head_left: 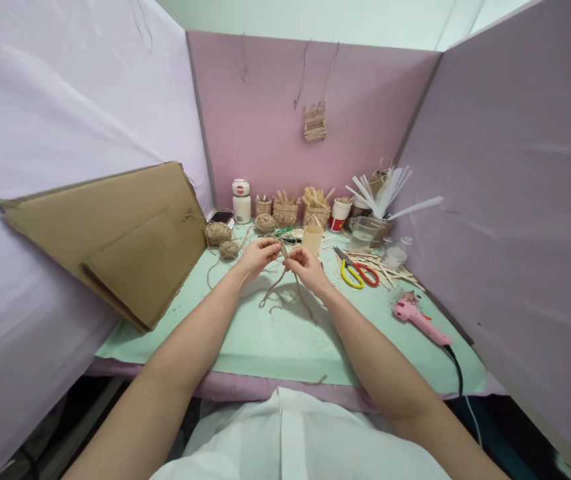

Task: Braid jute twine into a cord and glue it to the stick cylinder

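Brown jute twine (276, 283) is pinched between my two hands above the middle of the green table. My left hand (261, 255) grips its upper part, fingers closed. Just to the right, my right hand (306, 265) has its thumb and fingers closed on the same twine, with loose ends hanging down toward the tabletop. The part between my fingertips looks braided or knotted, but it is too small to make out. Behind my right hand stands a small tan cup-like holder (312, 239). Balls of twine (218, 233) lie beyond my left hand.
Scissors (355, 270) with yellow and red handles and scattered wooden sticks (390, 270) lie at right. A pink glue gun (423, 320) trails a black cord. Folded cardboard (130, 233) leans at left. Baskets of sticks (285, 210), a white bottle (241, 201) and a cup (339, 215) line the back.
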Tool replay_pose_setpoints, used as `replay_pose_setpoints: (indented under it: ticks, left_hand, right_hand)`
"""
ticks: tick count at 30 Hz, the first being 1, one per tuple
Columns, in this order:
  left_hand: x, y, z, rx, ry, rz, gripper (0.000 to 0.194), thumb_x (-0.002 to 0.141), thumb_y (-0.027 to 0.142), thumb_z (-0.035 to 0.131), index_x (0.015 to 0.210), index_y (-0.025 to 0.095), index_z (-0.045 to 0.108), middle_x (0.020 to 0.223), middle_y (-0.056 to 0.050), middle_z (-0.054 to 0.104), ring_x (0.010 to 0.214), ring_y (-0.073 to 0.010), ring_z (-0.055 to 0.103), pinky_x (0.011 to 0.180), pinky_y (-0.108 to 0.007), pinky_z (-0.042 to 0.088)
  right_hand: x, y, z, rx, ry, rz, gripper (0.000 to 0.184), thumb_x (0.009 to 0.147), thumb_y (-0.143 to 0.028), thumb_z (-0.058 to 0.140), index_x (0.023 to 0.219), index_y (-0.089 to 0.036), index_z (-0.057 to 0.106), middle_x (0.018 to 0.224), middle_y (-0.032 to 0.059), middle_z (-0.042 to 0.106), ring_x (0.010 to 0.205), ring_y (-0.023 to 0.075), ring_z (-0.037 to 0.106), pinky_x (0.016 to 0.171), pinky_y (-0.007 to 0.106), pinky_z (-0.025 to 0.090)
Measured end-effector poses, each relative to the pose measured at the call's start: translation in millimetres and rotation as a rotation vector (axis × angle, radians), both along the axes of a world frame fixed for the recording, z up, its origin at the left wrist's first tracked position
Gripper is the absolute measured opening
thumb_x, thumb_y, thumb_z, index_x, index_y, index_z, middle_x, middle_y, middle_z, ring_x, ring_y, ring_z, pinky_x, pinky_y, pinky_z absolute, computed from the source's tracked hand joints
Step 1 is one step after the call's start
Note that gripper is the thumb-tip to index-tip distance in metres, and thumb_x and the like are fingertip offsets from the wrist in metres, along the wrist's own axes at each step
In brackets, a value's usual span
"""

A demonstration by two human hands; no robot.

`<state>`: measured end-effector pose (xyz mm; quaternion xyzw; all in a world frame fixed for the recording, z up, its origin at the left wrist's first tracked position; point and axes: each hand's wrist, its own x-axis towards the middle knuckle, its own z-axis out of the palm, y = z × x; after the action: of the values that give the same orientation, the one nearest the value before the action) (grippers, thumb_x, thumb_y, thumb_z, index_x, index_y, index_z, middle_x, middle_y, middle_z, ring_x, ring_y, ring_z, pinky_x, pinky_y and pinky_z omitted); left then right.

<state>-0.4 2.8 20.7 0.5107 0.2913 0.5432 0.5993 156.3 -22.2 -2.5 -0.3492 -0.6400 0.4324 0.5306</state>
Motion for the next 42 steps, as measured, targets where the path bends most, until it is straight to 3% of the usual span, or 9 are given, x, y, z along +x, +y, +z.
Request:
replay_pose_setpoints:
  ticks: [6, 10, 15, 21, 26, 29, 33, 42]
  left_hand:
    - [15, -5, -9.0, 0.050, 0.118, 0.027, 0.026, 0.058, 0.031, 0.078, 0.074, 0.013, 0.069, 0.066, -0.001, 0.062, 0.061, -0.0091, 0.052, 0.059, -0.022, 0.039]
    - [18, -7, -9.9, 0.099, 0.149, 0.118, 0.029, 0.057, 0.030, 0.079, 0.082, 0.016, 0.072, 0.079, -0.004, 0.068, 0.071, -0.0129, 0.057, 0.065, -0.024, 0.043]
    - [19, -7, -9.0, 0.128, 0.172, 0.157, 0.023, 0.058, 0.028, 0.077, 0.077, 0.016, 0.073, 0.076, -0.004, 0.069, 0.071, -0.0139, 0.057, 0.065, -0.025, 0.044]
    - [19, -6, -10.3, 0.121, 0.168, 0.130, 0.022, 0.059, 0.030, 0.077, 0.076, 0.016, 0.073, 0.074, -0.004, 0.068, 0.069, -0.0134, 0.057, 0.065, -0.025, 0.044]
    - [18, -7, -6.6, 0.136, 0.171, 0.153, 0.023, 0.060, 0.033, 0.076, 0.074, 0.015, 0.072, 0.071, -0.003, 0.066, 0.066, -0.0126, 0.055, 0.061, -0.024, 0.042]
    - [14, -6, -1.9, 0.100, 0.114, 0.170, 0.024, 0.058, 0.032, 0.078, 0.073, 0.014, 0.071, 0.070, -0.003, 0.065, 0.065, -0.0106, 0.054, 0.060, -0.023, 0.041]
    - [2, 1, 5.0, -0.037, -0.053, 0.197, 0.025, 0.057, 0.028, 0.080, 0.074, 0.013, 0.069, 0.068, -0.002, 0.063, 0.061, -0.0071, 0.055, 0.057, -0.019, 0.041]
    - [-41, 21, 15.0, -0.289, -0.348, 0.398, 0.008, 0.073, 0.008, 0.066, 0.069, 0.012, 0.061, 0.057, 0.002, 0.058, 0.050, -0.0021, 0.052, 0.047, -0.010, 0.041]
  right_hand:
    - [-2, -6, 3.4, 0.019, 0.059, -0.167, 0.027, 0.076, -0.044, 0.056, 0.086, -0.019, 0.056, 0.066, -0.0013, 0.057, 0.054, 0.0108, 0.051, 0.050, 0.024, 0.041]
    - [0, -5, 2.7, 0.054, 0.022, -0.294, 0.025, 0.075, -0.044, 0.058, 0.077, -0.019, 0.057, 0.063, -0.0020, 0.054, 0.054, 0.0109, 0.050, 0.051, 0.024, 0.042]
    - [0, -3, 0.0, 0.041, -0.003, -0.321, 0.023, 0.074, -0.041, 0.059, 0.070, -0.020, 0.052, 0.059, -0.0032, 0.052, 0.053, 0.0108, 0.048, 0.053, 0.024, 0.042]
    - [0, -3, 2.6, 0.002, -0.002, -0.230, 0.023, 0.073, -0.041, 0.059, 0.070, -0.020, 0.051, 0.062, -0.0016, 0.054, 0.059, 0.0116, 0.051, 0.057, 0.025, 0.045]
    - [-3, -8, 7.3, -0.229, 0.140, 0.036, 0.033, 0.071, -0.049, 0.062, 0.085, -0.021, 0.052, 0.071, -0.0007, 0.061, 0.060, 0.0102, 0.055, 0.058, 0.024, 0.045]
    - [-4, -9, 6.7, -0.270, 0.114, 0.149, 0.035, 0.070, -0.049, 0.063, 0.085, -0.019, 0.055, 0.058, -0.0050, 0.053, 0.049, 0.0068, 0.045, 0.050, 0.021, 0.036]
    - [-2, -7, 4.9, -0.329, 0.120, 0.200, 0.033, 0.069, -0.049, 0.063, 0.080, -0.018, 0.057, 0.049, -0.0088, 0.040, 0.042, 0.0053, 0.029, 0.044, 0.021, 0.024]
    - [9, -4, 1.6, -0.406, 0.042, 0.223, 0.037, 0.068, -0.052, 0.064, 0.080, -0.017, 0.057, 0.052, -0.0072, 0.042, 0.044, 0.0051, 0.028, 0.045, 0.020, 0.019]
